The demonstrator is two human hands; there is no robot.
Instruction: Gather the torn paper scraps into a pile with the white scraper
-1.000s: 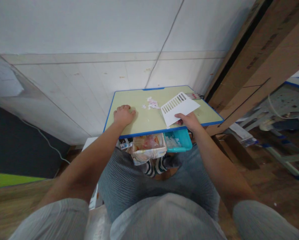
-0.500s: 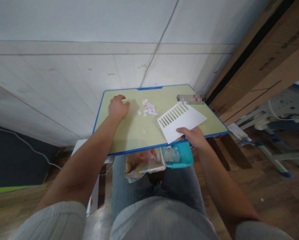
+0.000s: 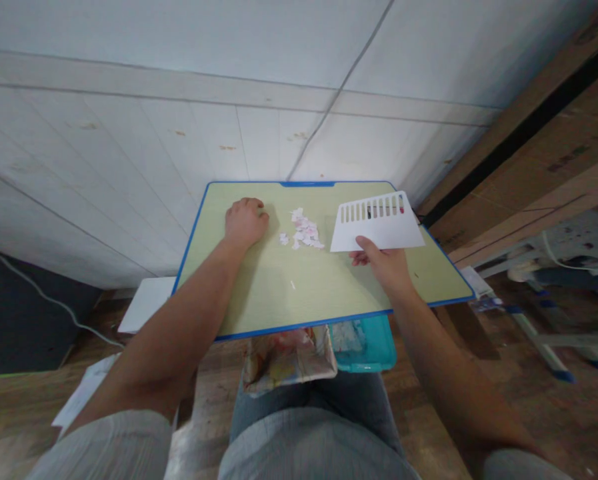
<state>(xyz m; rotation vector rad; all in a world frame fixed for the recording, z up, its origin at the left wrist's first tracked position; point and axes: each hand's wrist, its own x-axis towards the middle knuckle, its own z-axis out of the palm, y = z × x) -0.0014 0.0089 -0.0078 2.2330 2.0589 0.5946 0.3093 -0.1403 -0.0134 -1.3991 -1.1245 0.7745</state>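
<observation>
My right hand point(image 3: 381, 261) grips a white card with a row of slots point(image 3: 379, 233) by its near edge, thumb on top and fingers underneath. The card is tilted above the right part of the table point(image 3: 259, 307). Through its slots shows a dark and red object I cannot make out. On the left part of the tabletop rests my left hand point(image 3: 246, 222), palm down, fingers loosely bent and apart, holding nothing. Between my hands lies a small heap of torn pinkish-white paper scraps point(image 3: 306, 230), with a few loose bits at its left.
Below the table's front edge sit a plastic-lined basket point(image 3: 291, 360) and a turquoise tub point(image 3: 379, 343) with pale contents. A white wall point(image 3: 179, 147) stands behind the table. Large cardboard boxes point(image 3: 519, 180) rise on the right. A thin white sliver point(image 3: 293, 285) lies near the front.
The slotted card has turned so its slots point away from me, and it now covers the object at the back right. My left hand has settled flatter. The view has shifted a little.
</observation>
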